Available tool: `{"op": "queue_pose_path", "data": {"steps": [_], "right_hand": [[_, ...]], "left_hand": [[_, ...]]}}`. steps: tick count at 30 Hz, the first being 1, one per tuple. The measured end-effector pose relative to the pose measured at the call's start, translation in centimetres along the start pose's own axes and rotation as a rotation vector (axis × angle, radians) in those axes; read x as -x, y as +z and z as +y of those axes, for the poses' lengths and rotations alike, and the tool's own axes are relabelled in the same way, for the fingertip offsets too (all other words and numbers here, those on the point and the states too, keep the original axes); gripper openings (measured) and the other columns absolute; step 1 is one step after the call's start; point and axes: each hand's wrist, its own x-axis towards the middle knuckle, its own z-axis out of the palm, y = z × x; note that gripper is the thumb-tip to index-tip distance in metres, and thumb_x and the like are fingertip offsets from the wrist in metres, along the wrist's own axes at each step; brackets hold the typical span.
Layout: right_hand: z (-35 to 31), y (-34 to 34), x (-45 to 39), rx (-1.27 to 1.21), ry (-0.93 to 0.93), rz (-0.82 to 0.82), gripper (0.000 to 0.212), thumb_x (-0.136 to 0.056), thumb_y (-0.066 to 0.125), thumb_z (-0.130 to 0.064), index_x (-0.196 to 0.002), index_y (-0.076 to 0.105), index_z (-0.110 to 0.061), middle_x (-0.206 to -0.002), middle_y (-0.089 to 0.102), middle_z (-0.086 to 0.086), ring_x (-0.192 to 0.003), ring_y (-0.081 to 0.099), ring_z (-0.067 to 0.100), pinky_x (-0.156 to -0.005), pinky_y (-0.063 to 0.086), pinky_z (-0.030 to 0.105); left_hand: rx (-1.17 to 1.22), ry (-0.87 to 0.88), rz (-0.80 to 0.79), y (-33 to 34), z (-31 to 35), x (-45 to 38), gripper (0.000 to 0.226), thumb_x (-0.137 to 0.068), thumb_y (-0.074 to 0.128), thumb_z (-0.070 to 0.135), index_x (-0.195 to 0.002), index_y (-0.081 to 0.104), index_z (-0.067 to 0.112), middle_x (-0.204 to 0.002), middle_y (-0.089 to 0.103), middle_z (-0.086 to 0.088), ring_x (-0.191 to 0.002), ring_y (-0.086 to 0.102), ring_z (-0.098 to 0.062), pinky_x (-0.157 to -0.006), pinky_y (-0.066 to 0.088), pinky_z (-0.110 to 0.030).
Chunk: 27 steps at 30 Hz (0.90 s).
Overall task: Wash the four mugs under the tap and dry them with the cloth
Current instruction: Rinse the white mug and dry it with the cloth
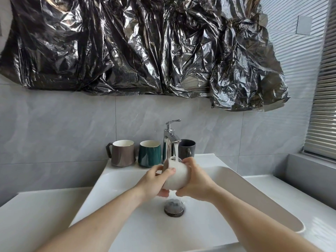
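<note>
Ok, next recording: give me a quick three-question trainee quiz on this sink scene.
1. True or false: water is running from the tap onto the white mug.
2. How many mugs stand on the ledge behind the basin?
3. Which mug is farthest left: A brown mug, B green mug, C dark grey mug?

Key: 1 true. 2 three. 3 A. Left hand and right hand both have a grip on the white mug.

I have both forearms stretched forward and converging. My left hand (pixel 154 180) and right hand (pixel 195 180) curl inward, fingers facing each other.
</note>
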Motion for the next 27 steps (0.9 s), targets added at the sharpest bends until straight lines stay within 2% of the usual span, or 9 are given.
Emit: {"op": "queue_pose_path", "data": {"steps": [4,7,9,10,12,16,21,25,27], "right_hand": [[0.1,0.5,-0.2,-0.181,0.05,-0.057,0.108,-0.042,0.091,-0.017,-0.129,0.03,-0.033,-0.124,0.052,-0.001,-0.098,0.071,0.031,-0.068,0.065,0.043],[0.1,0.4,-0.2,-0.271,0.066,-0.105,0.136,-0.052,0.094,-0.003,-0.154,0.009,-0.034,-0.126,0.056,-0.002,-0.099,0.073,0.022,-0.067,0.063,0.031],[0.2,0.3,-0.1,-0.251,0.071,-0.087,0.122,-0.054,0.095,0.0,-0.151,0.023,-0.023,-0.124,0.059,0.002,-0.098,0.072,0.018,-0.073,0.065,0.034],[0.2,0.2,-0.1,-0.215,0.072,-0.073,0.105,-0.053,0.095,-0.001,-0.138,0.037,-0.021,-0.12,0.062,0.005,-0.093,0.071,0.018,-0.076,0.065,0.041],[0.2,0.1,0.2,-0.11,0.062,-0.069,0.084,-0.051,0.095,-0.006,-0.116,0.045,-0.02,-0.107,0.064,0.006,-0.081,0.067,0.016,-0.072,0.064,0.041],[0.2,0.2,0.2,-0.01,0.014,-0.034,0.079,-0.051,0.093,-0.01,-0.108,0.04,-0.024,-0.108,0.058,0.004,-0.077,0.058,0.016,-0.052,0.052,0.028],[1.0,-0.1,-0.4,0.145,-0.07,0.055,0.079,-0.049,0.09,-0.016,-0.107,0.038,-0.03,-0.112,0.05,-0.008,-0.097,0.055,0.018,-0.06,0.044,0.02],[1.0,0.0,-0.3,0.229,-0.126,0.052,0.073,-0.058,0.085,-0.008,-0.109,0.035,-0.024,-0.113,0.046,-0.008,-0.097,0.05,0.017,-0.06,0.043,0.018],[0.9,0.1,-0.2,0.272,-0.146,0.048,0.071,-0.061,0.082,-0.007,-0.108,0.032,-0.024,-0.111,0.045,-0.006,-0.093,0.049,0.018,-0.063,0.046,0.024]], "left_hand": [[0.038,0.04,-0.011,-0.3,0.0,0.1,0.064,-0.067,0.074,0.049,-0.125,0.058,0.026,-0.126,0.063,-0.008,-0.107,0.071,-0.023,-0.083,0.067,-0.042],[0.032,0.048,-0.026,-0.4,0.0,0.4,0.061,-0.068,0.072,0.043,-0.125,0.056,0.026,-0.125,0.061,-0.004,-0.107,0.069,-0.02,-0.082,0.067,-0.041],[0.034,0.063,-0.039,-0.5,0.0,0.5,0.061,-0.07,0.071,0.039,-0.127,0.056,0.027,-0.127,0.06,-0.004,-0.108,0.069,-0.02,-0.084,0.066,-0.042],[0.028,0.068,-0.049,-0.5,-0.1,0.5,0.062,-0.07,0.071,0.037,-0.129,0.055,0.028,-0.129,0.059,-0.004,-0.11,0.068,-0.021,-0.085,0.066,-0.043],[0.003,0.056,-0.081,-0.4,0.0,0.6,0.066,-0.068,0.072,0.033,-0.132,0.053,0.031,-0.131,0.056,-0.001,-0.112,0.066,-0.022,-0.087,0.066,-0.042],[-0.044,0.045,-0.1,-0.3,0.1,0.6,0.078,-0.069,0.071,0.039,-0.143,0.046,0.037,-0.136,0.054,0.008,-0.114,0.063,-0.014,-0.097,0.062,-0.041],[-0.151,0.072,-0.108,-0.3,-0.3,0.5,0.072,-0.093,0.07,0.051,-0.156,0.034,0.046,-0.146,0.049,0.014,-0.117,0.064,-0.01,-0.097,0.059,-0.033],[-0.182,0.085,-0.084,-0.4,-0.4,0.4,0.056,-0.098,0.067,0.05,-0.148,0.041,0.044,-0.142,0.051,0.013,-0.112,0.069,-0.014,-0.095,0.062,-0.036],[-0.192,0.073,-0.08,-0.4,-0.3,0.4,0.053,-0.096,0.069,0.047,-0.141,0.043,0.04,-0.137,0.052,0.011,-0.109,0.07,-0.018,-0.094,0.062,-0.038]]}}
